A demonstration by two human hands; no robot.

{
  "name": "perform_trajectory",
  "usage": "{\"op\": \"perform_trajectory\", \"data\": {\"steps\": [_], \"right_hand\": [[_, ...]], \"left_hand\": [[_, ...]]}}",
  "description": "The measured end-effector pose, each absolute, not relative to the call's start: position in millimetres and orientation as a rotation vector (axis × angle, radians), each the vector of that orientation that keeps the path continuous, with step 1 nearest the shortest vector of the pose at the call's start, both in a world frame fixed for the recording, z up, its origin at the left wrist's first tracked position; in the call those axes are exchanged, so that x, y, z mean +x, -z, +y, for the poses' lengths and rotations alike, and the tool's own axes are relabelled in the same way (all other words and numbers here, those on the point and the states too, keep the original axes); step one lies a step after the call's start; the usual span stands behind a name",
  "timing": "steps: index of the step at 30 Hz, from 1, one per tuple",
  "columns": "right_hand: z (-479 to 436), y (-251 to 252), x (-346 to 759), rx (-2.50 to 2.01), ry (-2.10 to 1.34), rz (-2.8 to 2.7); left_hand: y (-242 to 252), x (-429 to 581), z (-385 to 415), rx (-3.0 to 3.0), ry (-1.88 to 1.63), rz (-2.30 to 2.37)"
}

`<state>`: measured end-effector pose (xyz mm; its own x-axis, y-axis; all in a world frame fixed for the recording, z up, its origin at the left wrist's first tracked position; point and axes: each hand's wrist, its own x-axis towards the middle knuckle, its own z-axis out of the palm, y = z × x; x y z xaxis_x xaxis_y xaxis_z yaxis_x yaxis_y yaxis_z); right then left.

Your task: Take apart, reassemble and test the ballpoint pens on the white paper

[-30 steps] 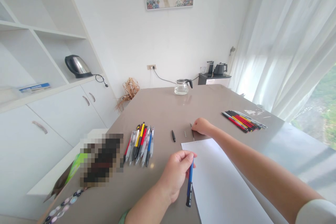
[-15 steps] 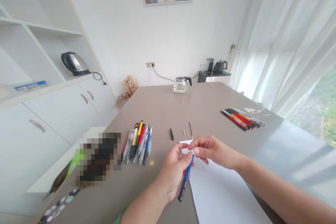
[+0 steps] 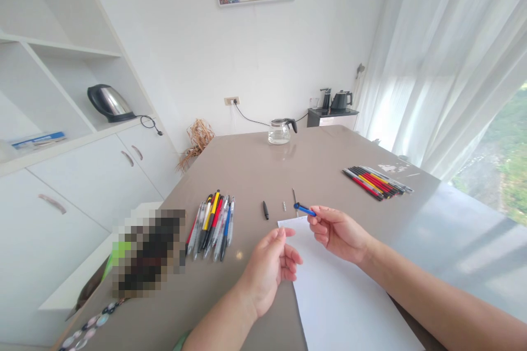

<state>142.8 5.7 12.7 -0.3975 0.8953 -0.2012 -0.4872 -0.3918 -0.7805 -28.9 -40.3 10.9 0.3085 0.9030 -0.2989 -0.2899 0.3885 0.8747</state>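
Observation:
My right hand pinches a blue pen barrel by one end and holds it level just above the table, over the far corner of a white sheet of paper. My left hand hovers beside the sheet with its fingers loosely curled and nothing in them. Small pen parts lie just beyond: a black piece, a tiny silver piece and a thin refill.
A bunch of several pens lies left of my hands; another bunch lies at the far right of the brown table. A glass jug stands at the far edge. White cabinets with a kettle line the left.
The blue barrel passed from my left hand to my right, which now carries it toward the small parts. My left hand has let go and hangs free.

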Motion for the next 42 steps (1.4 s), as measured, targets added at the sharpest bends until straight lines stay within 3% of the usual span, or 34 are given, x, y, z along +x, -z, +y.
{"op": "perform_trajectory", "data": {"steps": [7, 17, 27, 34, 42], "right_hand": [[-6, -12, 134, -0.955, -2.041, -1.108], [1, -18, 144, -1.009, -1.863, -1.054], [37, -11, 169, -1.370, -1.292, -1.345], [71, -5, 169, -1.589, -0.373, -2.064], [86, 20, 171, -1.412, -0.400, -2.278]], "left_hand": [[-15, -29, -40, 0.813, -0.764, 0.845], [-13, -31, -43, 0.870, -0.714, 0.831], [-14, -31, -45, 0.868, -0.707, 0.854], [-13, -33, -45, 0.881, -0.708, 0.840], [-9, -33, -45, 0.906, -0.709, 0.842]]}}
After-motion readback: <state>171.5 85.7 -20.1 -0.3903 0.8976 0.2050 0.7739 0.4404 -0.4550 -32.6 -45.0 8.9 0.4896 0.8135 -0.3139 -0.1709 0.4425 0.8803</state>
